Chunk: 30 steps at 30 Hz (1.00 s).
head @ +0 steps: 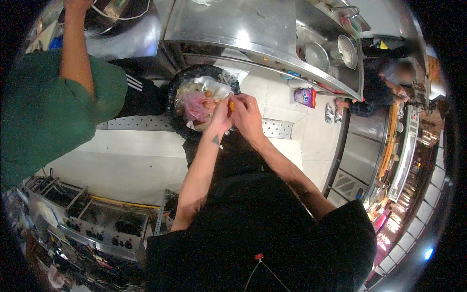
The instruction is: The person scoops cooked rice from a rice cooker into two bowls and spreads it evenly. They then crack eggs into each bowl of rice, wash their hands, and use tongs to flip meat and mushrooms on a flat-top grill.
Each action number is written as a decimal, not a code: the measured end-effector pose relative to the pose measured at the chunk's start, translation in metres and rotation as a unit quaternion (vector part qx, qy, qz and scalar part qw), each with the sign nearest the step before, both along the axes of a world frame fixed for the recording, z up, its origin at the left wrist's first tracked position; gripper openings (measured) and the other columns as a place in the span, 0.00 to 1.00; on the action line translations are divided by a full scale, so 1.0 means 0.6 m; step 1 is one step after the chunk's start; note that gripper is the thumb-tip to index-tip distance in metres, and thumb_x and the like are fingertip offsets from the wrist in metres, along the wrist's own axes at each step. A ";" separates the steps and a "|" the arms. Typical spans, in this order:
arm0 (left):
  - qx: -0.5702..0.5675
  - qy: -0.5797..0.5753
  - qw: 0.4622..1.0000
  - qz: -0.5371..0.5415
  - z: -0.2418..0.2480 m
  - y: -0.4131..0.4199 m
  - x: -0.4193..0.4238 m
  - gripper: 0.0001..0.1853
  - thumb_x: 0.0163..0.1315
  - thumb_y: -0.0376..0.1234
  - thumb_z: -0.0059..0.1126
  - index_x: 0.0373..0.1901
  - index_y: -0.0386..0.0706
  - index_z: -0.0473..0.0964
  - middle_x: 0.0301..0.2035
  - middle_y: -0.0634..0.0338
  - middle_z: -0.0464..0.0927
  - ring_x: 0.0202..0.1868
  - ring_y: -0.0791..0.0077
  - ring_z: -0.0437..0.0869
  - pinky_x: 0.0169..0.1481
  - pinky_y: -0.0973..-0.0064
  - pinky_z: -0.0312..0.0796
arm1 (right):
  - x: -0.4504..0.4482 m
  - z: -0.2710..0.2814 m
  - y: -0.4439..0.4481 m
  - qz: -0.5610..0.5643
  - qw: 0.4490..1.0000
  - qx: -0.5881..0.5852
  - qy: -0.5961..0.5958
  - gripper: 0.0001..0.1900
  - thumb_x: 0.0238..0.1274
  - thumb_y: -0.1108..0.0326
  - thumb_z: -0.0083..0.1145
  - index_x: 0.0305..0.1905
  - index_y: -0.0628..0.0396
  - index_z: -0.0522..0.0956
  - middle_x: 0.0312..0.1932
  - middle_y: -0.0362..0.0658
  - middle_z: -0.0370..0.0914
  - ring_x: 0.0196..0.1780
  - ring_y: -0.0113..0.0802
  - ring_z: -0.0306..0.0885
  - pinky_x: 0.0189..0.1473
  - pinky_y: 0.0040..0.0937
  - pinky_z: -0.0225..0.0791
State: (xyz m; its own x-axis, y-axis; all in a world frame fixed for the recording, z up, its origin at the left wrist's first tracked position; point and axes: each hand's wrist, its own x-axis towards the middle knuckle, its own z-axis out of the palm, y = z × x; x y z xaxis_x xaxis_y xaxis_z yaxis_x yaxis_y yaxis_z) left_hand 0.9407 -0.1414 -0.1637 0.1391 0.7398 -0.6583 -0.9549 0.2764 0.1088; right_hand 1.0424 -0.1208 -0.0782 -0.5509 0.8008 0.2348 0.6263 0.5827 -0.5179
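Both my hands meet over the right edge of a trash bin [201,102] lined with a black plastic bag. A small yellow-orange item [231,106] shows between them; my fingers hide most of it, so its kind is unclear. My left hand [221,113] lies against it from the left, with something pale near the fingertips. My right hand [247,114] has its fingers bent around it from the right. Inside the bin lie a pinkish clear plastic bag [195,106], white paper or plastic and food scraps.
A stainless steel counter [233,22] with a sink holding metal bowls [316,56] stands ahead. A person in a green shirt [43,109] is close on my left; another person [379,84] is at the far right. A purple packet [305,97] stands on the floor. A stove [105,219] is at lower left.
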 end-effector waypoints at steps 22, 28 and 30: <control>0.018 0.135 0.987 -0.085 -0.019 -0.037 -0.067 0.24 0.84 0.46 0.37 0.52 0.34 0.76 0.43 0.51 0.82 0.43 0.62 0.86 0.55 0.60 0.81 | -0.001 -0.024 0.049 -0.141 0.981 -0.018 0.130 0.15 0.58 0.84 0.59 0.47 0.56 0.87 0.43 0.49 0.82 0.43 0.45 0.84 0.45 0.39 0.76; 0.021 0.226 0.968 -0.107 0.003 -0.051 -0.083 0.18 0.83 0.44 0.41 0.54 0.41 0.76 0.45 0.53 0.83 0.48 0.64 0.86 0.59 0.61 0.81 | 0.003 -0.106 0.058 -0.142 0.981 -0.062 0.115 0.14 0.61 0.83 0.56 0.46 0.57 0.87 0.42 0.49 0.83 0.39 0.46 0.84 0.41 0.39 0.76; 0.036 0.248 0.961 -0.120 0.011 -0.051 -0.089 0.20 0.83 0.44 0.39 0.54 0.41 0.76 0.46 0.52 0.84 0.49 0.63 0.87 0.59 0.61 0.80 | 0.002 -0.120 0.060 -0.139 0.981 -0.068 0.114 0.13 0.61 0.83 0.56 0.45 0.57 0.87 0.41 0.50 0.83 0.37 0.47 0.83 0.39 0.40 0.76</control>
State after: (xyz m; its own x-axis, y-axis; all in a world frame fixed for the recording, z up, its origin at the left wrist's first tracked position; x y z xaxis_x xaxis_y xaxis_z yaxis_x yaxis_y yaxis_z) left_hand 0.8876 -0.1721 -0.1568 -0.0056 0.7716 -0.6361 -0.6905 0.4571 0.5606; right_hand 1.0438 -0.0849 -0.1504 -0.2519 0.9456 0.2062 0.6108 0.3205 -0.7240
